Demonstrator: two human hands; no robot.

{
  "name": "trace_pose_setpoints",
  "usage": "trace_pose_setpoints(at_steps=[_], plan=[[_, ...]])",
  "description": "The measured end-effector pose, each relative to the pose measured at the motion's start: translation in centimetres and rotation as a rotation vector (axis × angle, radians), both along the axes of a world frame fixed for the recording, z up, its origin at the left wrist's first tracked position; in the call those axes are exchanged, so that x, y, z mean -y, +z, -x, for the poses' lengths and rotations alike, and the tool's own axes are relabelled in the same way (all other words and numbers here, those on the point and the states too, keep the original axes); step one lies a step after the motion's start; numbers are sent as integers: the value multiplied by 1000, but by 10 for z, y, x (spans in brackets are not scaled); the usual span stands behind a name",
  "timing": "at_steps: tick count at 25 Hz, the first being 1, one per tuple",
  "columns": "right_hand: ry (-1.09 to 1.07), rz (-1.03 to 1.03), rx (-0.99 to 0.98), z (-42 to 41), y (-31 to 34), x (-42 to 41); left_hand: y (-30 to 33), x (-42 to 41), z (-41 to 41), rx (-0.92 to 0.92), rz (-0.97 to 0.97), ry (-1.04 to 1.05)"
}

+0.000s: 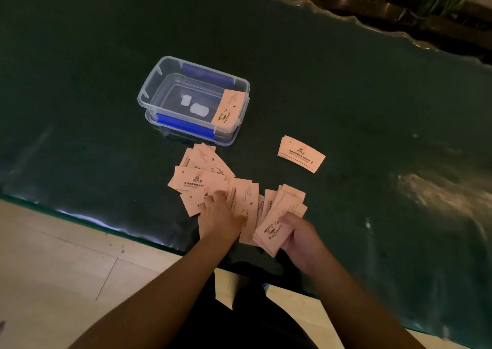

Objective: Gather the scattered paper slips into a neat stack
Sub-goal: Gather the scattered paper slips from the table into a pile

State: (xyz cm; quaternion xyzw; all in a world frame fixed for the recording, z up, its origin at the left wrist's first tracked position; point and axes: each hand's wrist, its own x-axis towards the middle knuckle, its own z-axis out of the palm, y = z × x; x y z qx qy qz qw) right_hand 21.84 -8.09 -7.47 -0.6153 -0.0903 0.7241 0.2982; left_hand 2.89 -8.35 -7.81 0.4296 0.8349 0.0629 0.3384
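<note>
Pale orange printed paper slips (pixel 202 174) lie fanned and overlapping on the dark green table near its front edge. My left hand (pixel 219 216) rests palm down on the loose slips, its fingertips pressing one of them. My right hand (pixel 299 235) is shut on a bunch of slips (pixel 277 220), held slanted just above the table. A small neat stack of slips (pixel 300 153) lies apart to the right. One more slip (pixel 228 107) leans inside a clear plastic box.
The clear plastic box (pixel 149 93) with blue clips stands open behind the loose slips, sitting on its lid. The table (pixel 372 109) has a wavy glossy edge. Pale floor tiles (pixel 53 268) lie in front. Plants show at the far right.
</note>
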Motion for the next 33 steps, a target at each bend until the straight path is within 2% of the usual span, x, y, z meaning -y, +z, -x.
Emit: trace_pose_setpoints(at_steps=[6,10,12,14,16,18,20,23,26,28,29,30,33], plan=[[11,14,16,-5,-6,7,2,-2,-9,111,34,95],[57,6,32,3,-10,6,3,1,-29,-76,96,27],[85,7,45,11,-9,4,2,-2,-28,-88,95,63],[112,-10,48,20,-7,1,1,-9,-20,4,126,123],[133,-21,34,29,-5,-4,0,-15,-10,188,138,94],[143,-10,20,38,-3,-10,3,-13,-1,370,85,88],[195,-17,41,46,1,-13,7,-6,6,464,51,120],[307,-100,104,58,10,-16,12,8,11,646,23,202],[387,-189,129,55,18,-19,16,18,5,916,16,270],[395,-198,135,39,22,-23,17,21,-1,987,32,240],[380,-192,132,28,23,-23,16,22,-3,942,34,172],[349,-181,130,14,23,-24,13,21,-6,800,30,55],[215,-148,140,-25,24,-22,4,19,-19,202,4,-290]])
